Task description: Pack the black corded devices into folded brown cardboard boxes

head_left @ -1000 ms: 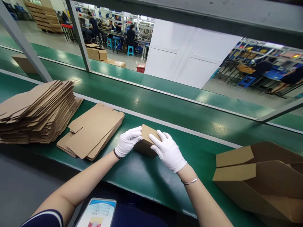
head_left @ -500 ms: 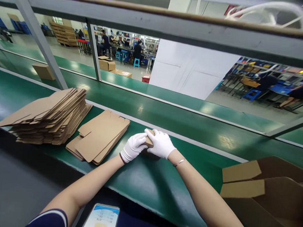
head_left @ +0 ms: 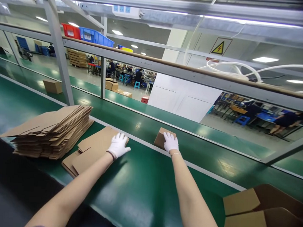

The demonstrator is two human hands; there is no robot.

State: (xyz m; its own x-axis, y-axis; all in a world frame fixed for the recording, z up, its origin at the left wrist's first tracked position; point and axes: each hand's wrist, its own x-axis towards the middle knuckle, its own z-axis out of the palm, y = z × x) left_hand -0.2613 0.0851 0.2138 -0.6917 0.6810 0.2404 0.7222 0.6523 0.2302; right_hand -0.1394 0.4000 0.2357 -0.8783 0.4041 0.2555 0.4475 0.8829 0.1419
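My right hand (head_left: 170,142), in a white glove, is on the small brown cardboard box (head_left: 160,137), which stands on the green belt just past the white strip. Its fingers lie over the box's right side, and the thumb's grip is partly hidden. My left hand (head_left: 118,145), gloved too, has its fingers spread at the right end of a short stack of flat cardboard blanks (head_left: 96,151); whether it touches the top one I cannot tell. Left of that stack lies a taller, uneven pile of folded cardboard blanks (head_left: 51,131).
A large open carton (head_left: 246,204) stands at the lower right. Another closed box (head_left: 52,86) sits on the belt (head_left: 138,124) at the left. A metal post (head_left: 59,50) and a rail (head_left: 148,62) frame the far side. People work at benches in the background.
Both hands were together around the small box over the near surface. The box is now on the belt farther away under my right hand; my left hand has let go and moved left.
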